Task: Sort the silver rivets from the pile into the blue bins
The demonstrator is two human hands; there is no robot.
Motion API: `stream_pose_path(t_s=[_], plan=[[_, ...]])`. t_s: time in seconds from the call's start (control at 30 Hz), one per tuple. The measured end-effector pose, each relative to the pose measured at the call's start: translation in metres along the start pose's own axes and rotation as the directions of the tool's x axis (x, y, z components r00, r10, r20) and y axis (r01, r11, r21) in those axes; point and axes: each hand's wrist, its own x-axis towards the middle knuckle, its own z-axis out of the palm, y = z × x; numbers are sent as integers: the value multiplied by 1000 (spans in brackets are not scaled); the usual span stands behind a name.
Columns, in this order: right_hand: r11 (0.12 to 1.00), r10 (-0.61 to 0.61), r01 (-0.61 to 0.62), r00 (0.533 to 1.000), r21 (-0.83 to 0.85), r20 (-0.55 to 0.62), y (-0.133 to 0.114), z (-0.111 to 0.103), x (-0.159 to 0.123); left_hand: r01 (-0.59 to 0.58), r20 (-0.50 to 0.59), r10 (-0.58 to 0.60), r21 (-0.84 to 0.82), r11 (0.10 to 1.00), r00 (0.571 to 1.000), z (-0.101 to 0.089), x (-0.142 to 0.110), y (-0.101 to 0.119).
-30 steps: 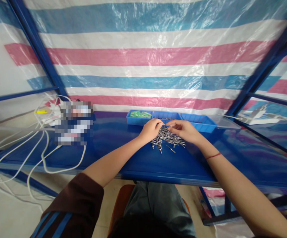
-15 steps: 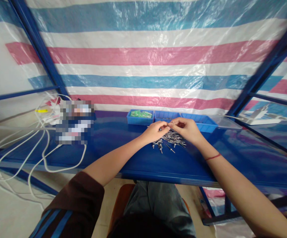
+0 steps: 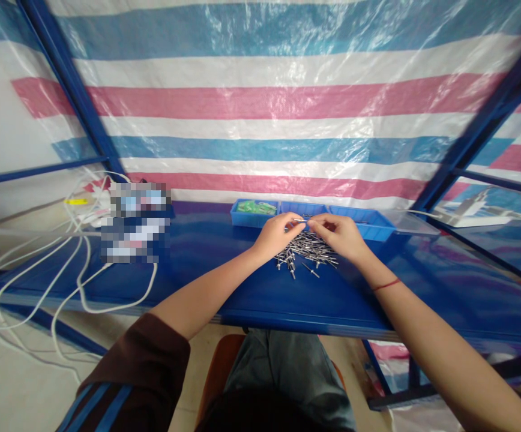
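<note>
My left hand (image 3: 278,234) is closed in a pinch above a pile of metal blind rivets (image 3: 313,247). A slim silvery rivet (image 3: 299,220) shows between its thumb and forefinger. Close beside it, my right hand (image 3: 340,235) is also pinched, its fingertips nearly meeting the left ones at the rivet's end. Whatever lies between the right fingertips is too small to make out. Several loose rivets (image 3: 311,270) lie at the pile's near edge.
Behind the hands stand a blue bin (image 3: 254,221) with green packets, a middle bin (image 3: 294,207) with some rivets, and a right bin (image 3: 377,229). White cables (image 3: 83,282) hang over the left of the blue table (image 3: 251,300). A power strip (image 3: 472,213) sits far right.
My left fingers have lifted slightly and drawn a little apart from the right ones, so the rivet between them now shows. The right hand has barely moved.
</note>
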Motion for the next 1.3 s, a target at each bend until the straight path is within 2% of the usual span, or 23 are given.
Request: stream_pose_path(t_s=[0.07,0.13,0.23,0.27,0.33,0.5,0.6,0.73,0.87,0.93,1.0,1.1,1.2,1.3], plan=[[987,101,-92,993,135,-61,4,-1,4,-16,40,14,49,999,999,0,-1,-1],[933,238,-170,952,316,-191,10,-4,8,-62,87,53,114,992,995,1,-3,-2],[800,466,-210,808,562,-362,24,-16,14,-156,187,116,216,964,976,0,-4,-3],[758,524,-218,766,615,-373,30,-22,16,-178,223,123,242,954,967,0,-5,-3],[695,592,-235,724,680,-355,42,-33,19,-196,281,115,279,940,953,1,-6,-2],[683,588,-251,746,685,-313,53,-44,21,-174,385,25,359,917,923,3,-10,-4],[698,561,-255,775,669,-290,42,-37,19,-155,430,-31,391,907,903,4,-11,-4],[769,503,-266,813,582,-293,23,-23,16,-150,430,-44,407,901,902,3,-11,-2],[909,346,-250,900,335,-267,16,-15,12,-163,412,-37,440,883,911,3,-11,1],[968,224,-193,953,161,-202,15,-13,10,-165,401,-37,458,873,915,3,-11,2],[994,112,-111,988,16,-106,13,-12,8,-164,393,-38,468,868,919,3,-11,1],[995,18,-17,1000,-101,3,11,-9,4,-164,408,-38,449,878,912,2,-11,1],[989,-10,19,998,-148,65,11,-6,2,-160,446,-44,409,898,894,2,-11,0],[987,-23,39,995,-158,98,13,-4,1,-162,446,-36,398,903,894,3,-11,0]])
